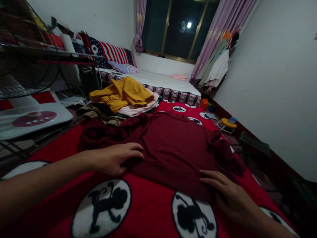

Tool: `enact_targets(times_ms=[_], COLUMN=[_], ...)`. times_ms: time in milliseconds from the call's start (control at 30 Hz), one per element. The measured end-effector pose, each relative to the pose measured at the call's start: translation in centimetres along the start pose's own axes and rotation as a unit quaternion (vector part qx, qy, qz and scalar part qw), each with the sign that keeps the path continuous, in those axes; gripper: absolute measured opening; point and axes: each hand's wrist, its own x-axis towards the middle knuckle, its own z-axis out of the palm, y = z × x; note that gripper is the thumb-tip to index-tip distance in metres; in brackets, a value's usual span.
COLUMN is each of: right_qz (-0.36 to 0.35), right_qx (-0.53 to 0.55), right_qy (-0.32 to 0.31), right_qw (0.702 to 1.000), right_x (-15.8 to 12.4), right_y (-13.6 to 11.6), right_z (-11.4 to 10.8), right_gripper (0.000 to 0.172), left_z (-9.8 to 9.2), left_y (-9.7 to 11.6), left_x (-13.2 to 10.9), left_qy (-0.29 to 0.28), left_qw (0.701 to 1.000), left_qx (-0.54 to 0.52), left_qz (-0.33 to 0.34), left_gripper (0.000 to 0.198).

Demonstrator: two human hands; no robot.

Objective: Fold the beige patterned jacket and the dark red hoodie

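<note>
A dark red long-sleeved sweatshirt (173, 142) lies spread out on a bright red blanket (148, 201), its hem toward me and its collar away. The sleeves are bunched at both sides. My left hand (116, 158) rests at the left end of the hem, fingers a little bent and the thumb apart from them. At the right end of the hem, my right hand (225, 188) lies with its fingers stretched over the cloth and its thumb mostly hidden. Neither hand shows a clear grip on the fabric.
Beyond the left sleeve is a clothes pile with a mustard-yellow garment (126, 92) on top. A fan (27, 59) and a white plastic stool (37, 115) stand at the left. Further off are a bed (158, 79), a yellow stool (228, 123) and hanging clothes (215, 69).
</note>
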Motion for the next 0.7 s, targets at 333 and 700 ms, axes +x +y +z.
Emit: enact_targets(times_ms=[333, 700], right_qz=[0.038, 0.058], right_qx=[-0.001, 0.087], right_qy=[0.086, 0.005], right_qw=[0.996, 0.995], right_x=[2.0, 11.4], right_y=[2.3, -0.4], right_z=[-2.4, -3.1], right_gripper=[0.033, 0.034], left_z=[0.3, -4.0], left_y=[1.4, 0.2], left_x=[3.9, 3.6], left_qy=[0.003, 0.019], left_qw=[0.989, 0.991], left_qx=[0.149, -0.038], left_qz=[0.004, -0.126], left_gripper=[0.024, 0.036])
